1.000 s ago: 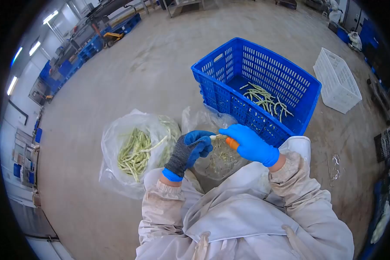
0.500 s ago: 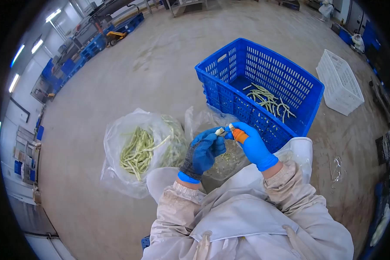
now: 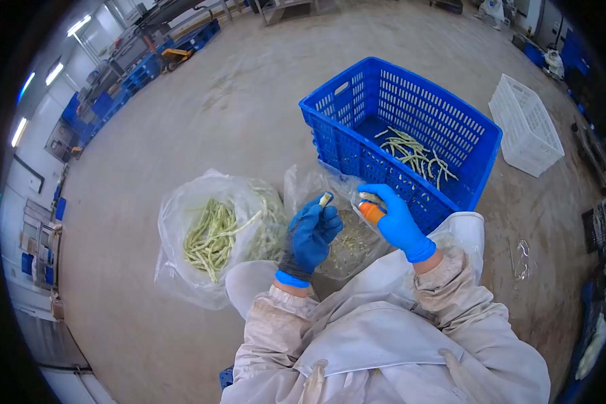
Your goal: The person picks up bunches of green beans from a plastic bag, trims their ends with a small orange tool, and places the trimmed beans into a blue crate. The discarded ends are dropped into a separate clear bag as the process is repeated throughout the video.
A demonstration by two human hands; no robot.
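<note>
My left hand [image 3: 312, 232], in a blue glove with a grey knit cuff, pinches a short pale piece of green bean [image 3: 325, 199]. To its right, my blue-gloved right hand [image 3: 400, 221] is closed around an orange-handled tool [image 3: 372, 212], which looks like a small knife; its blade is not visible now. A pale bit [image 3: 369, 196] shows by the right fingers, too small to name. Below the hands, a clear plastic bag [image 3: 343, 259] holds small trimmings. At left, another plastic bag [image 3: 172, 232] is full of long green beans [image 3: 212, 236].
A blue crate [image 3: 347, 145] stands just beyond my right hand, with several green beans [image 3: 414, 153] in it. Farther right is a white crate [image 3: 526, 128]. Clear plastic scraps [image 3: 522, 260] lie on the floor. A yellow pallet jack [image 3: 176, 55] stands far off at left.
My hands have moved apart; the left went slightly down and left with its bean piece, the right slightly to the right with the orange-handled knife. The thin blade between them is no longer visible.
</note>
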